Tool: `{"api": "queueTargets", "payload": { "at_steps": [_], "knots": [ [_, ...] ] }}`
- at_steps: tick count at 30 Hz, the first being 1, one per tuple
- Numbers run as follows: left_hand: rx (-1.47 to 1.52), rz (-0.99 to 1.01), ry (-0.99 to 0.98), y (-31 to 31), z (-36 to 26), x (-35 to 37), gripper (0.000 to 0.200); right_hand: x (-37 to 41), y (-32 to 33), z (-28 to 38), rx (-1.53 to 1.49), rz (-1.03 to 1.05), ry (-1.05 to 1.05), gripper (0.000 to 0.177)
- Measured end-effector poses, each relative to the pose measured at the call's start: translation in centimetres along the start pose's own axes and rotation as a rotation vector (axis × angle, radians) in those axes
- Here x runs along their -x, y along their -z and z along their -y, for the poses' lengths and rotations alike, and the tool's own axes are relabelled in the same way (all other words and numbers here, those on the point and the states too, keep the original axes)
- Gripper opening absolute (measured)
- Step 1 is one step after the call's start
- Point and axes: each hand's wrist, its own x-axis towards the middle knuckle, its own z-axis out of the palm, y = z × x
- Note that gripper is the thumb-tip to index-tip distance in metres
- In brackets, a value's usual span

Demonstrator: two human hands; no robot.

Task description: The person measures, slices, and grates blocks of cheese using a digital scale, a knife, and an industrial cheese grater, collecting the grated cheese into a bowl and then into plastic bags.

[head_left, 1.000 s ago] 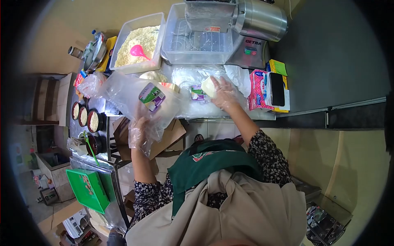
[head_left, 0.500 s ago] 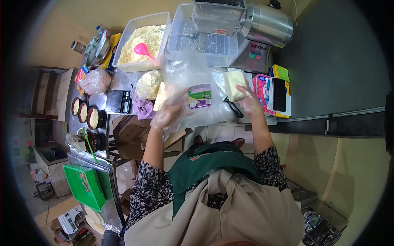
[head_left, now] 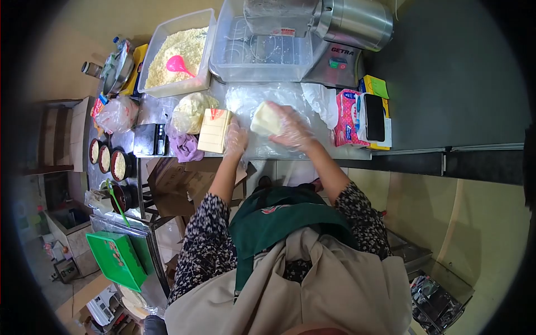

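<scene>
My right hand [head_left: 293, 131], in a clear plastic glove and slightly blurred, grips a pale block of cheese [head_left: 264, 118] over clear plastic [head_left: 254, 94] on the table. My left hand [head_left: 235, 139], also gloved, rests its extended fingers along the right side of a stack of pale yellow cheese blocks [head_left: 214, 131] with a red mark on top. Just left of the stack sit a plastic-wrapped pale mass [head_left: 192, 111] and a purple cloth [head_left: 186, 147].
Behind are a tub of grated cheese [head_left: 184, 53] with a pink scoop [head_left: 177, 65], a clear tub [head_left: 262, 70] and a steel machine [head_left: 354, 25]. A scale [head_left: 149, 139] and filled round pans [head_left: 120, 165] stand left; a phone [head_left: 374, 117] lies right.
The labelled plastic bag has left my left hand, which now lies by the yellow stack. My right hand has brought the pale block leftward over the plastic. The view has shifted slightly.
</scene>
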Motion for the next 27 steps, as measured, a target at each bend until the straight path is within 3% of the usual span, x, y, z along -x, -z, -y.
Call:
{"api": "queueTargets", "payload": {
  "at_steps": [1,3,4,6,8,9,11,12,14,15,19,21,22,24,27],
  "knots": [
    [-0.003,-0.001,0.003,0.4,-0.4,1.6,0.060,-0.6,-0.7,0.2,0.186,0.130,-0.041,0.091],
    [-0.086,-0.257,-0.482,0.9,-0.7,4.7,0.076,-1.1,-2.3,-0.6,0.312,0.165,-0.001,0.088],
    [-0.088,-0.255,-0.475,1.6,-1.4,5.3,0.076,-1.1,-3.0,-0.9,0.441,0.200,0.040,0.086],
    [-0.167,0.018,-0.597,3.0,-2.6,6.3,0.085,0.1,-1.8,-1.7,0.418,0.148,0.075,0.084],
    [-0.220,0.122,-0.562,3.0,-3.0,5.2,0.088,2.0,0.6,-2.3,0.353,0.029,-0.126,0.083],
    [-0.235,0.173,-0.558,2.4,-2.7,4.3,0.088,2.7,1.8,-2.3,0.356,0.032,-0.127,0.083],
    [-0.263,0.220,-0.551,0.4,-1.5,1.9,0.089,4.1,3.9,-1.6,0.450,0.310,-0.636,0.075],
    [-0.263,0.228,-0.561,-0.4,-0.8,0.9,0.089,4.5,3.2,-2.1,0.449,0.302,-0.647,0.075],
    [-0.270,0.256,-0.496,-0.8,-1.1,0.0,0.088,5.0,0.1,-4.7,0.737,0.317,-0.651,0.069],
    [-0.310,0.220,-0.517,-1.1,-0.9,-0.4,0.087,5.4,-0.9,-5.4,0.704,0.185,-0.623,0.069],
    [-0.231,0.191,-0.576,-0.1,-1.5,0.4,0.087,5.4,0.1,-5.6,0.574,0.169,-0.649,0.067],
    [-0.181,0.211,-0.392,0.2,-2.1,1.0,0.089,6.3,-0.4,-7.8,0.664,0.095,-0.549,0.063],
    [-0.183,0.210,-0.393,0.0,-1.9,1.1,0.089,6.6,0.2,-7.6,0.663,0.093,-0.548,0.063],
    [-0.220,0.054,-0.482,-1.1,-0.7,0.9,0.091,7.9,2.2,-5.6,0.408,-0.053,-0.614,0.054],
    [-0.460,0.053,-0.592,-1.5,-0.4,-0.2,0.095,11.0,5.4,-2.0,0.396,-0.111,-0.646,0.048]
  ]
}}
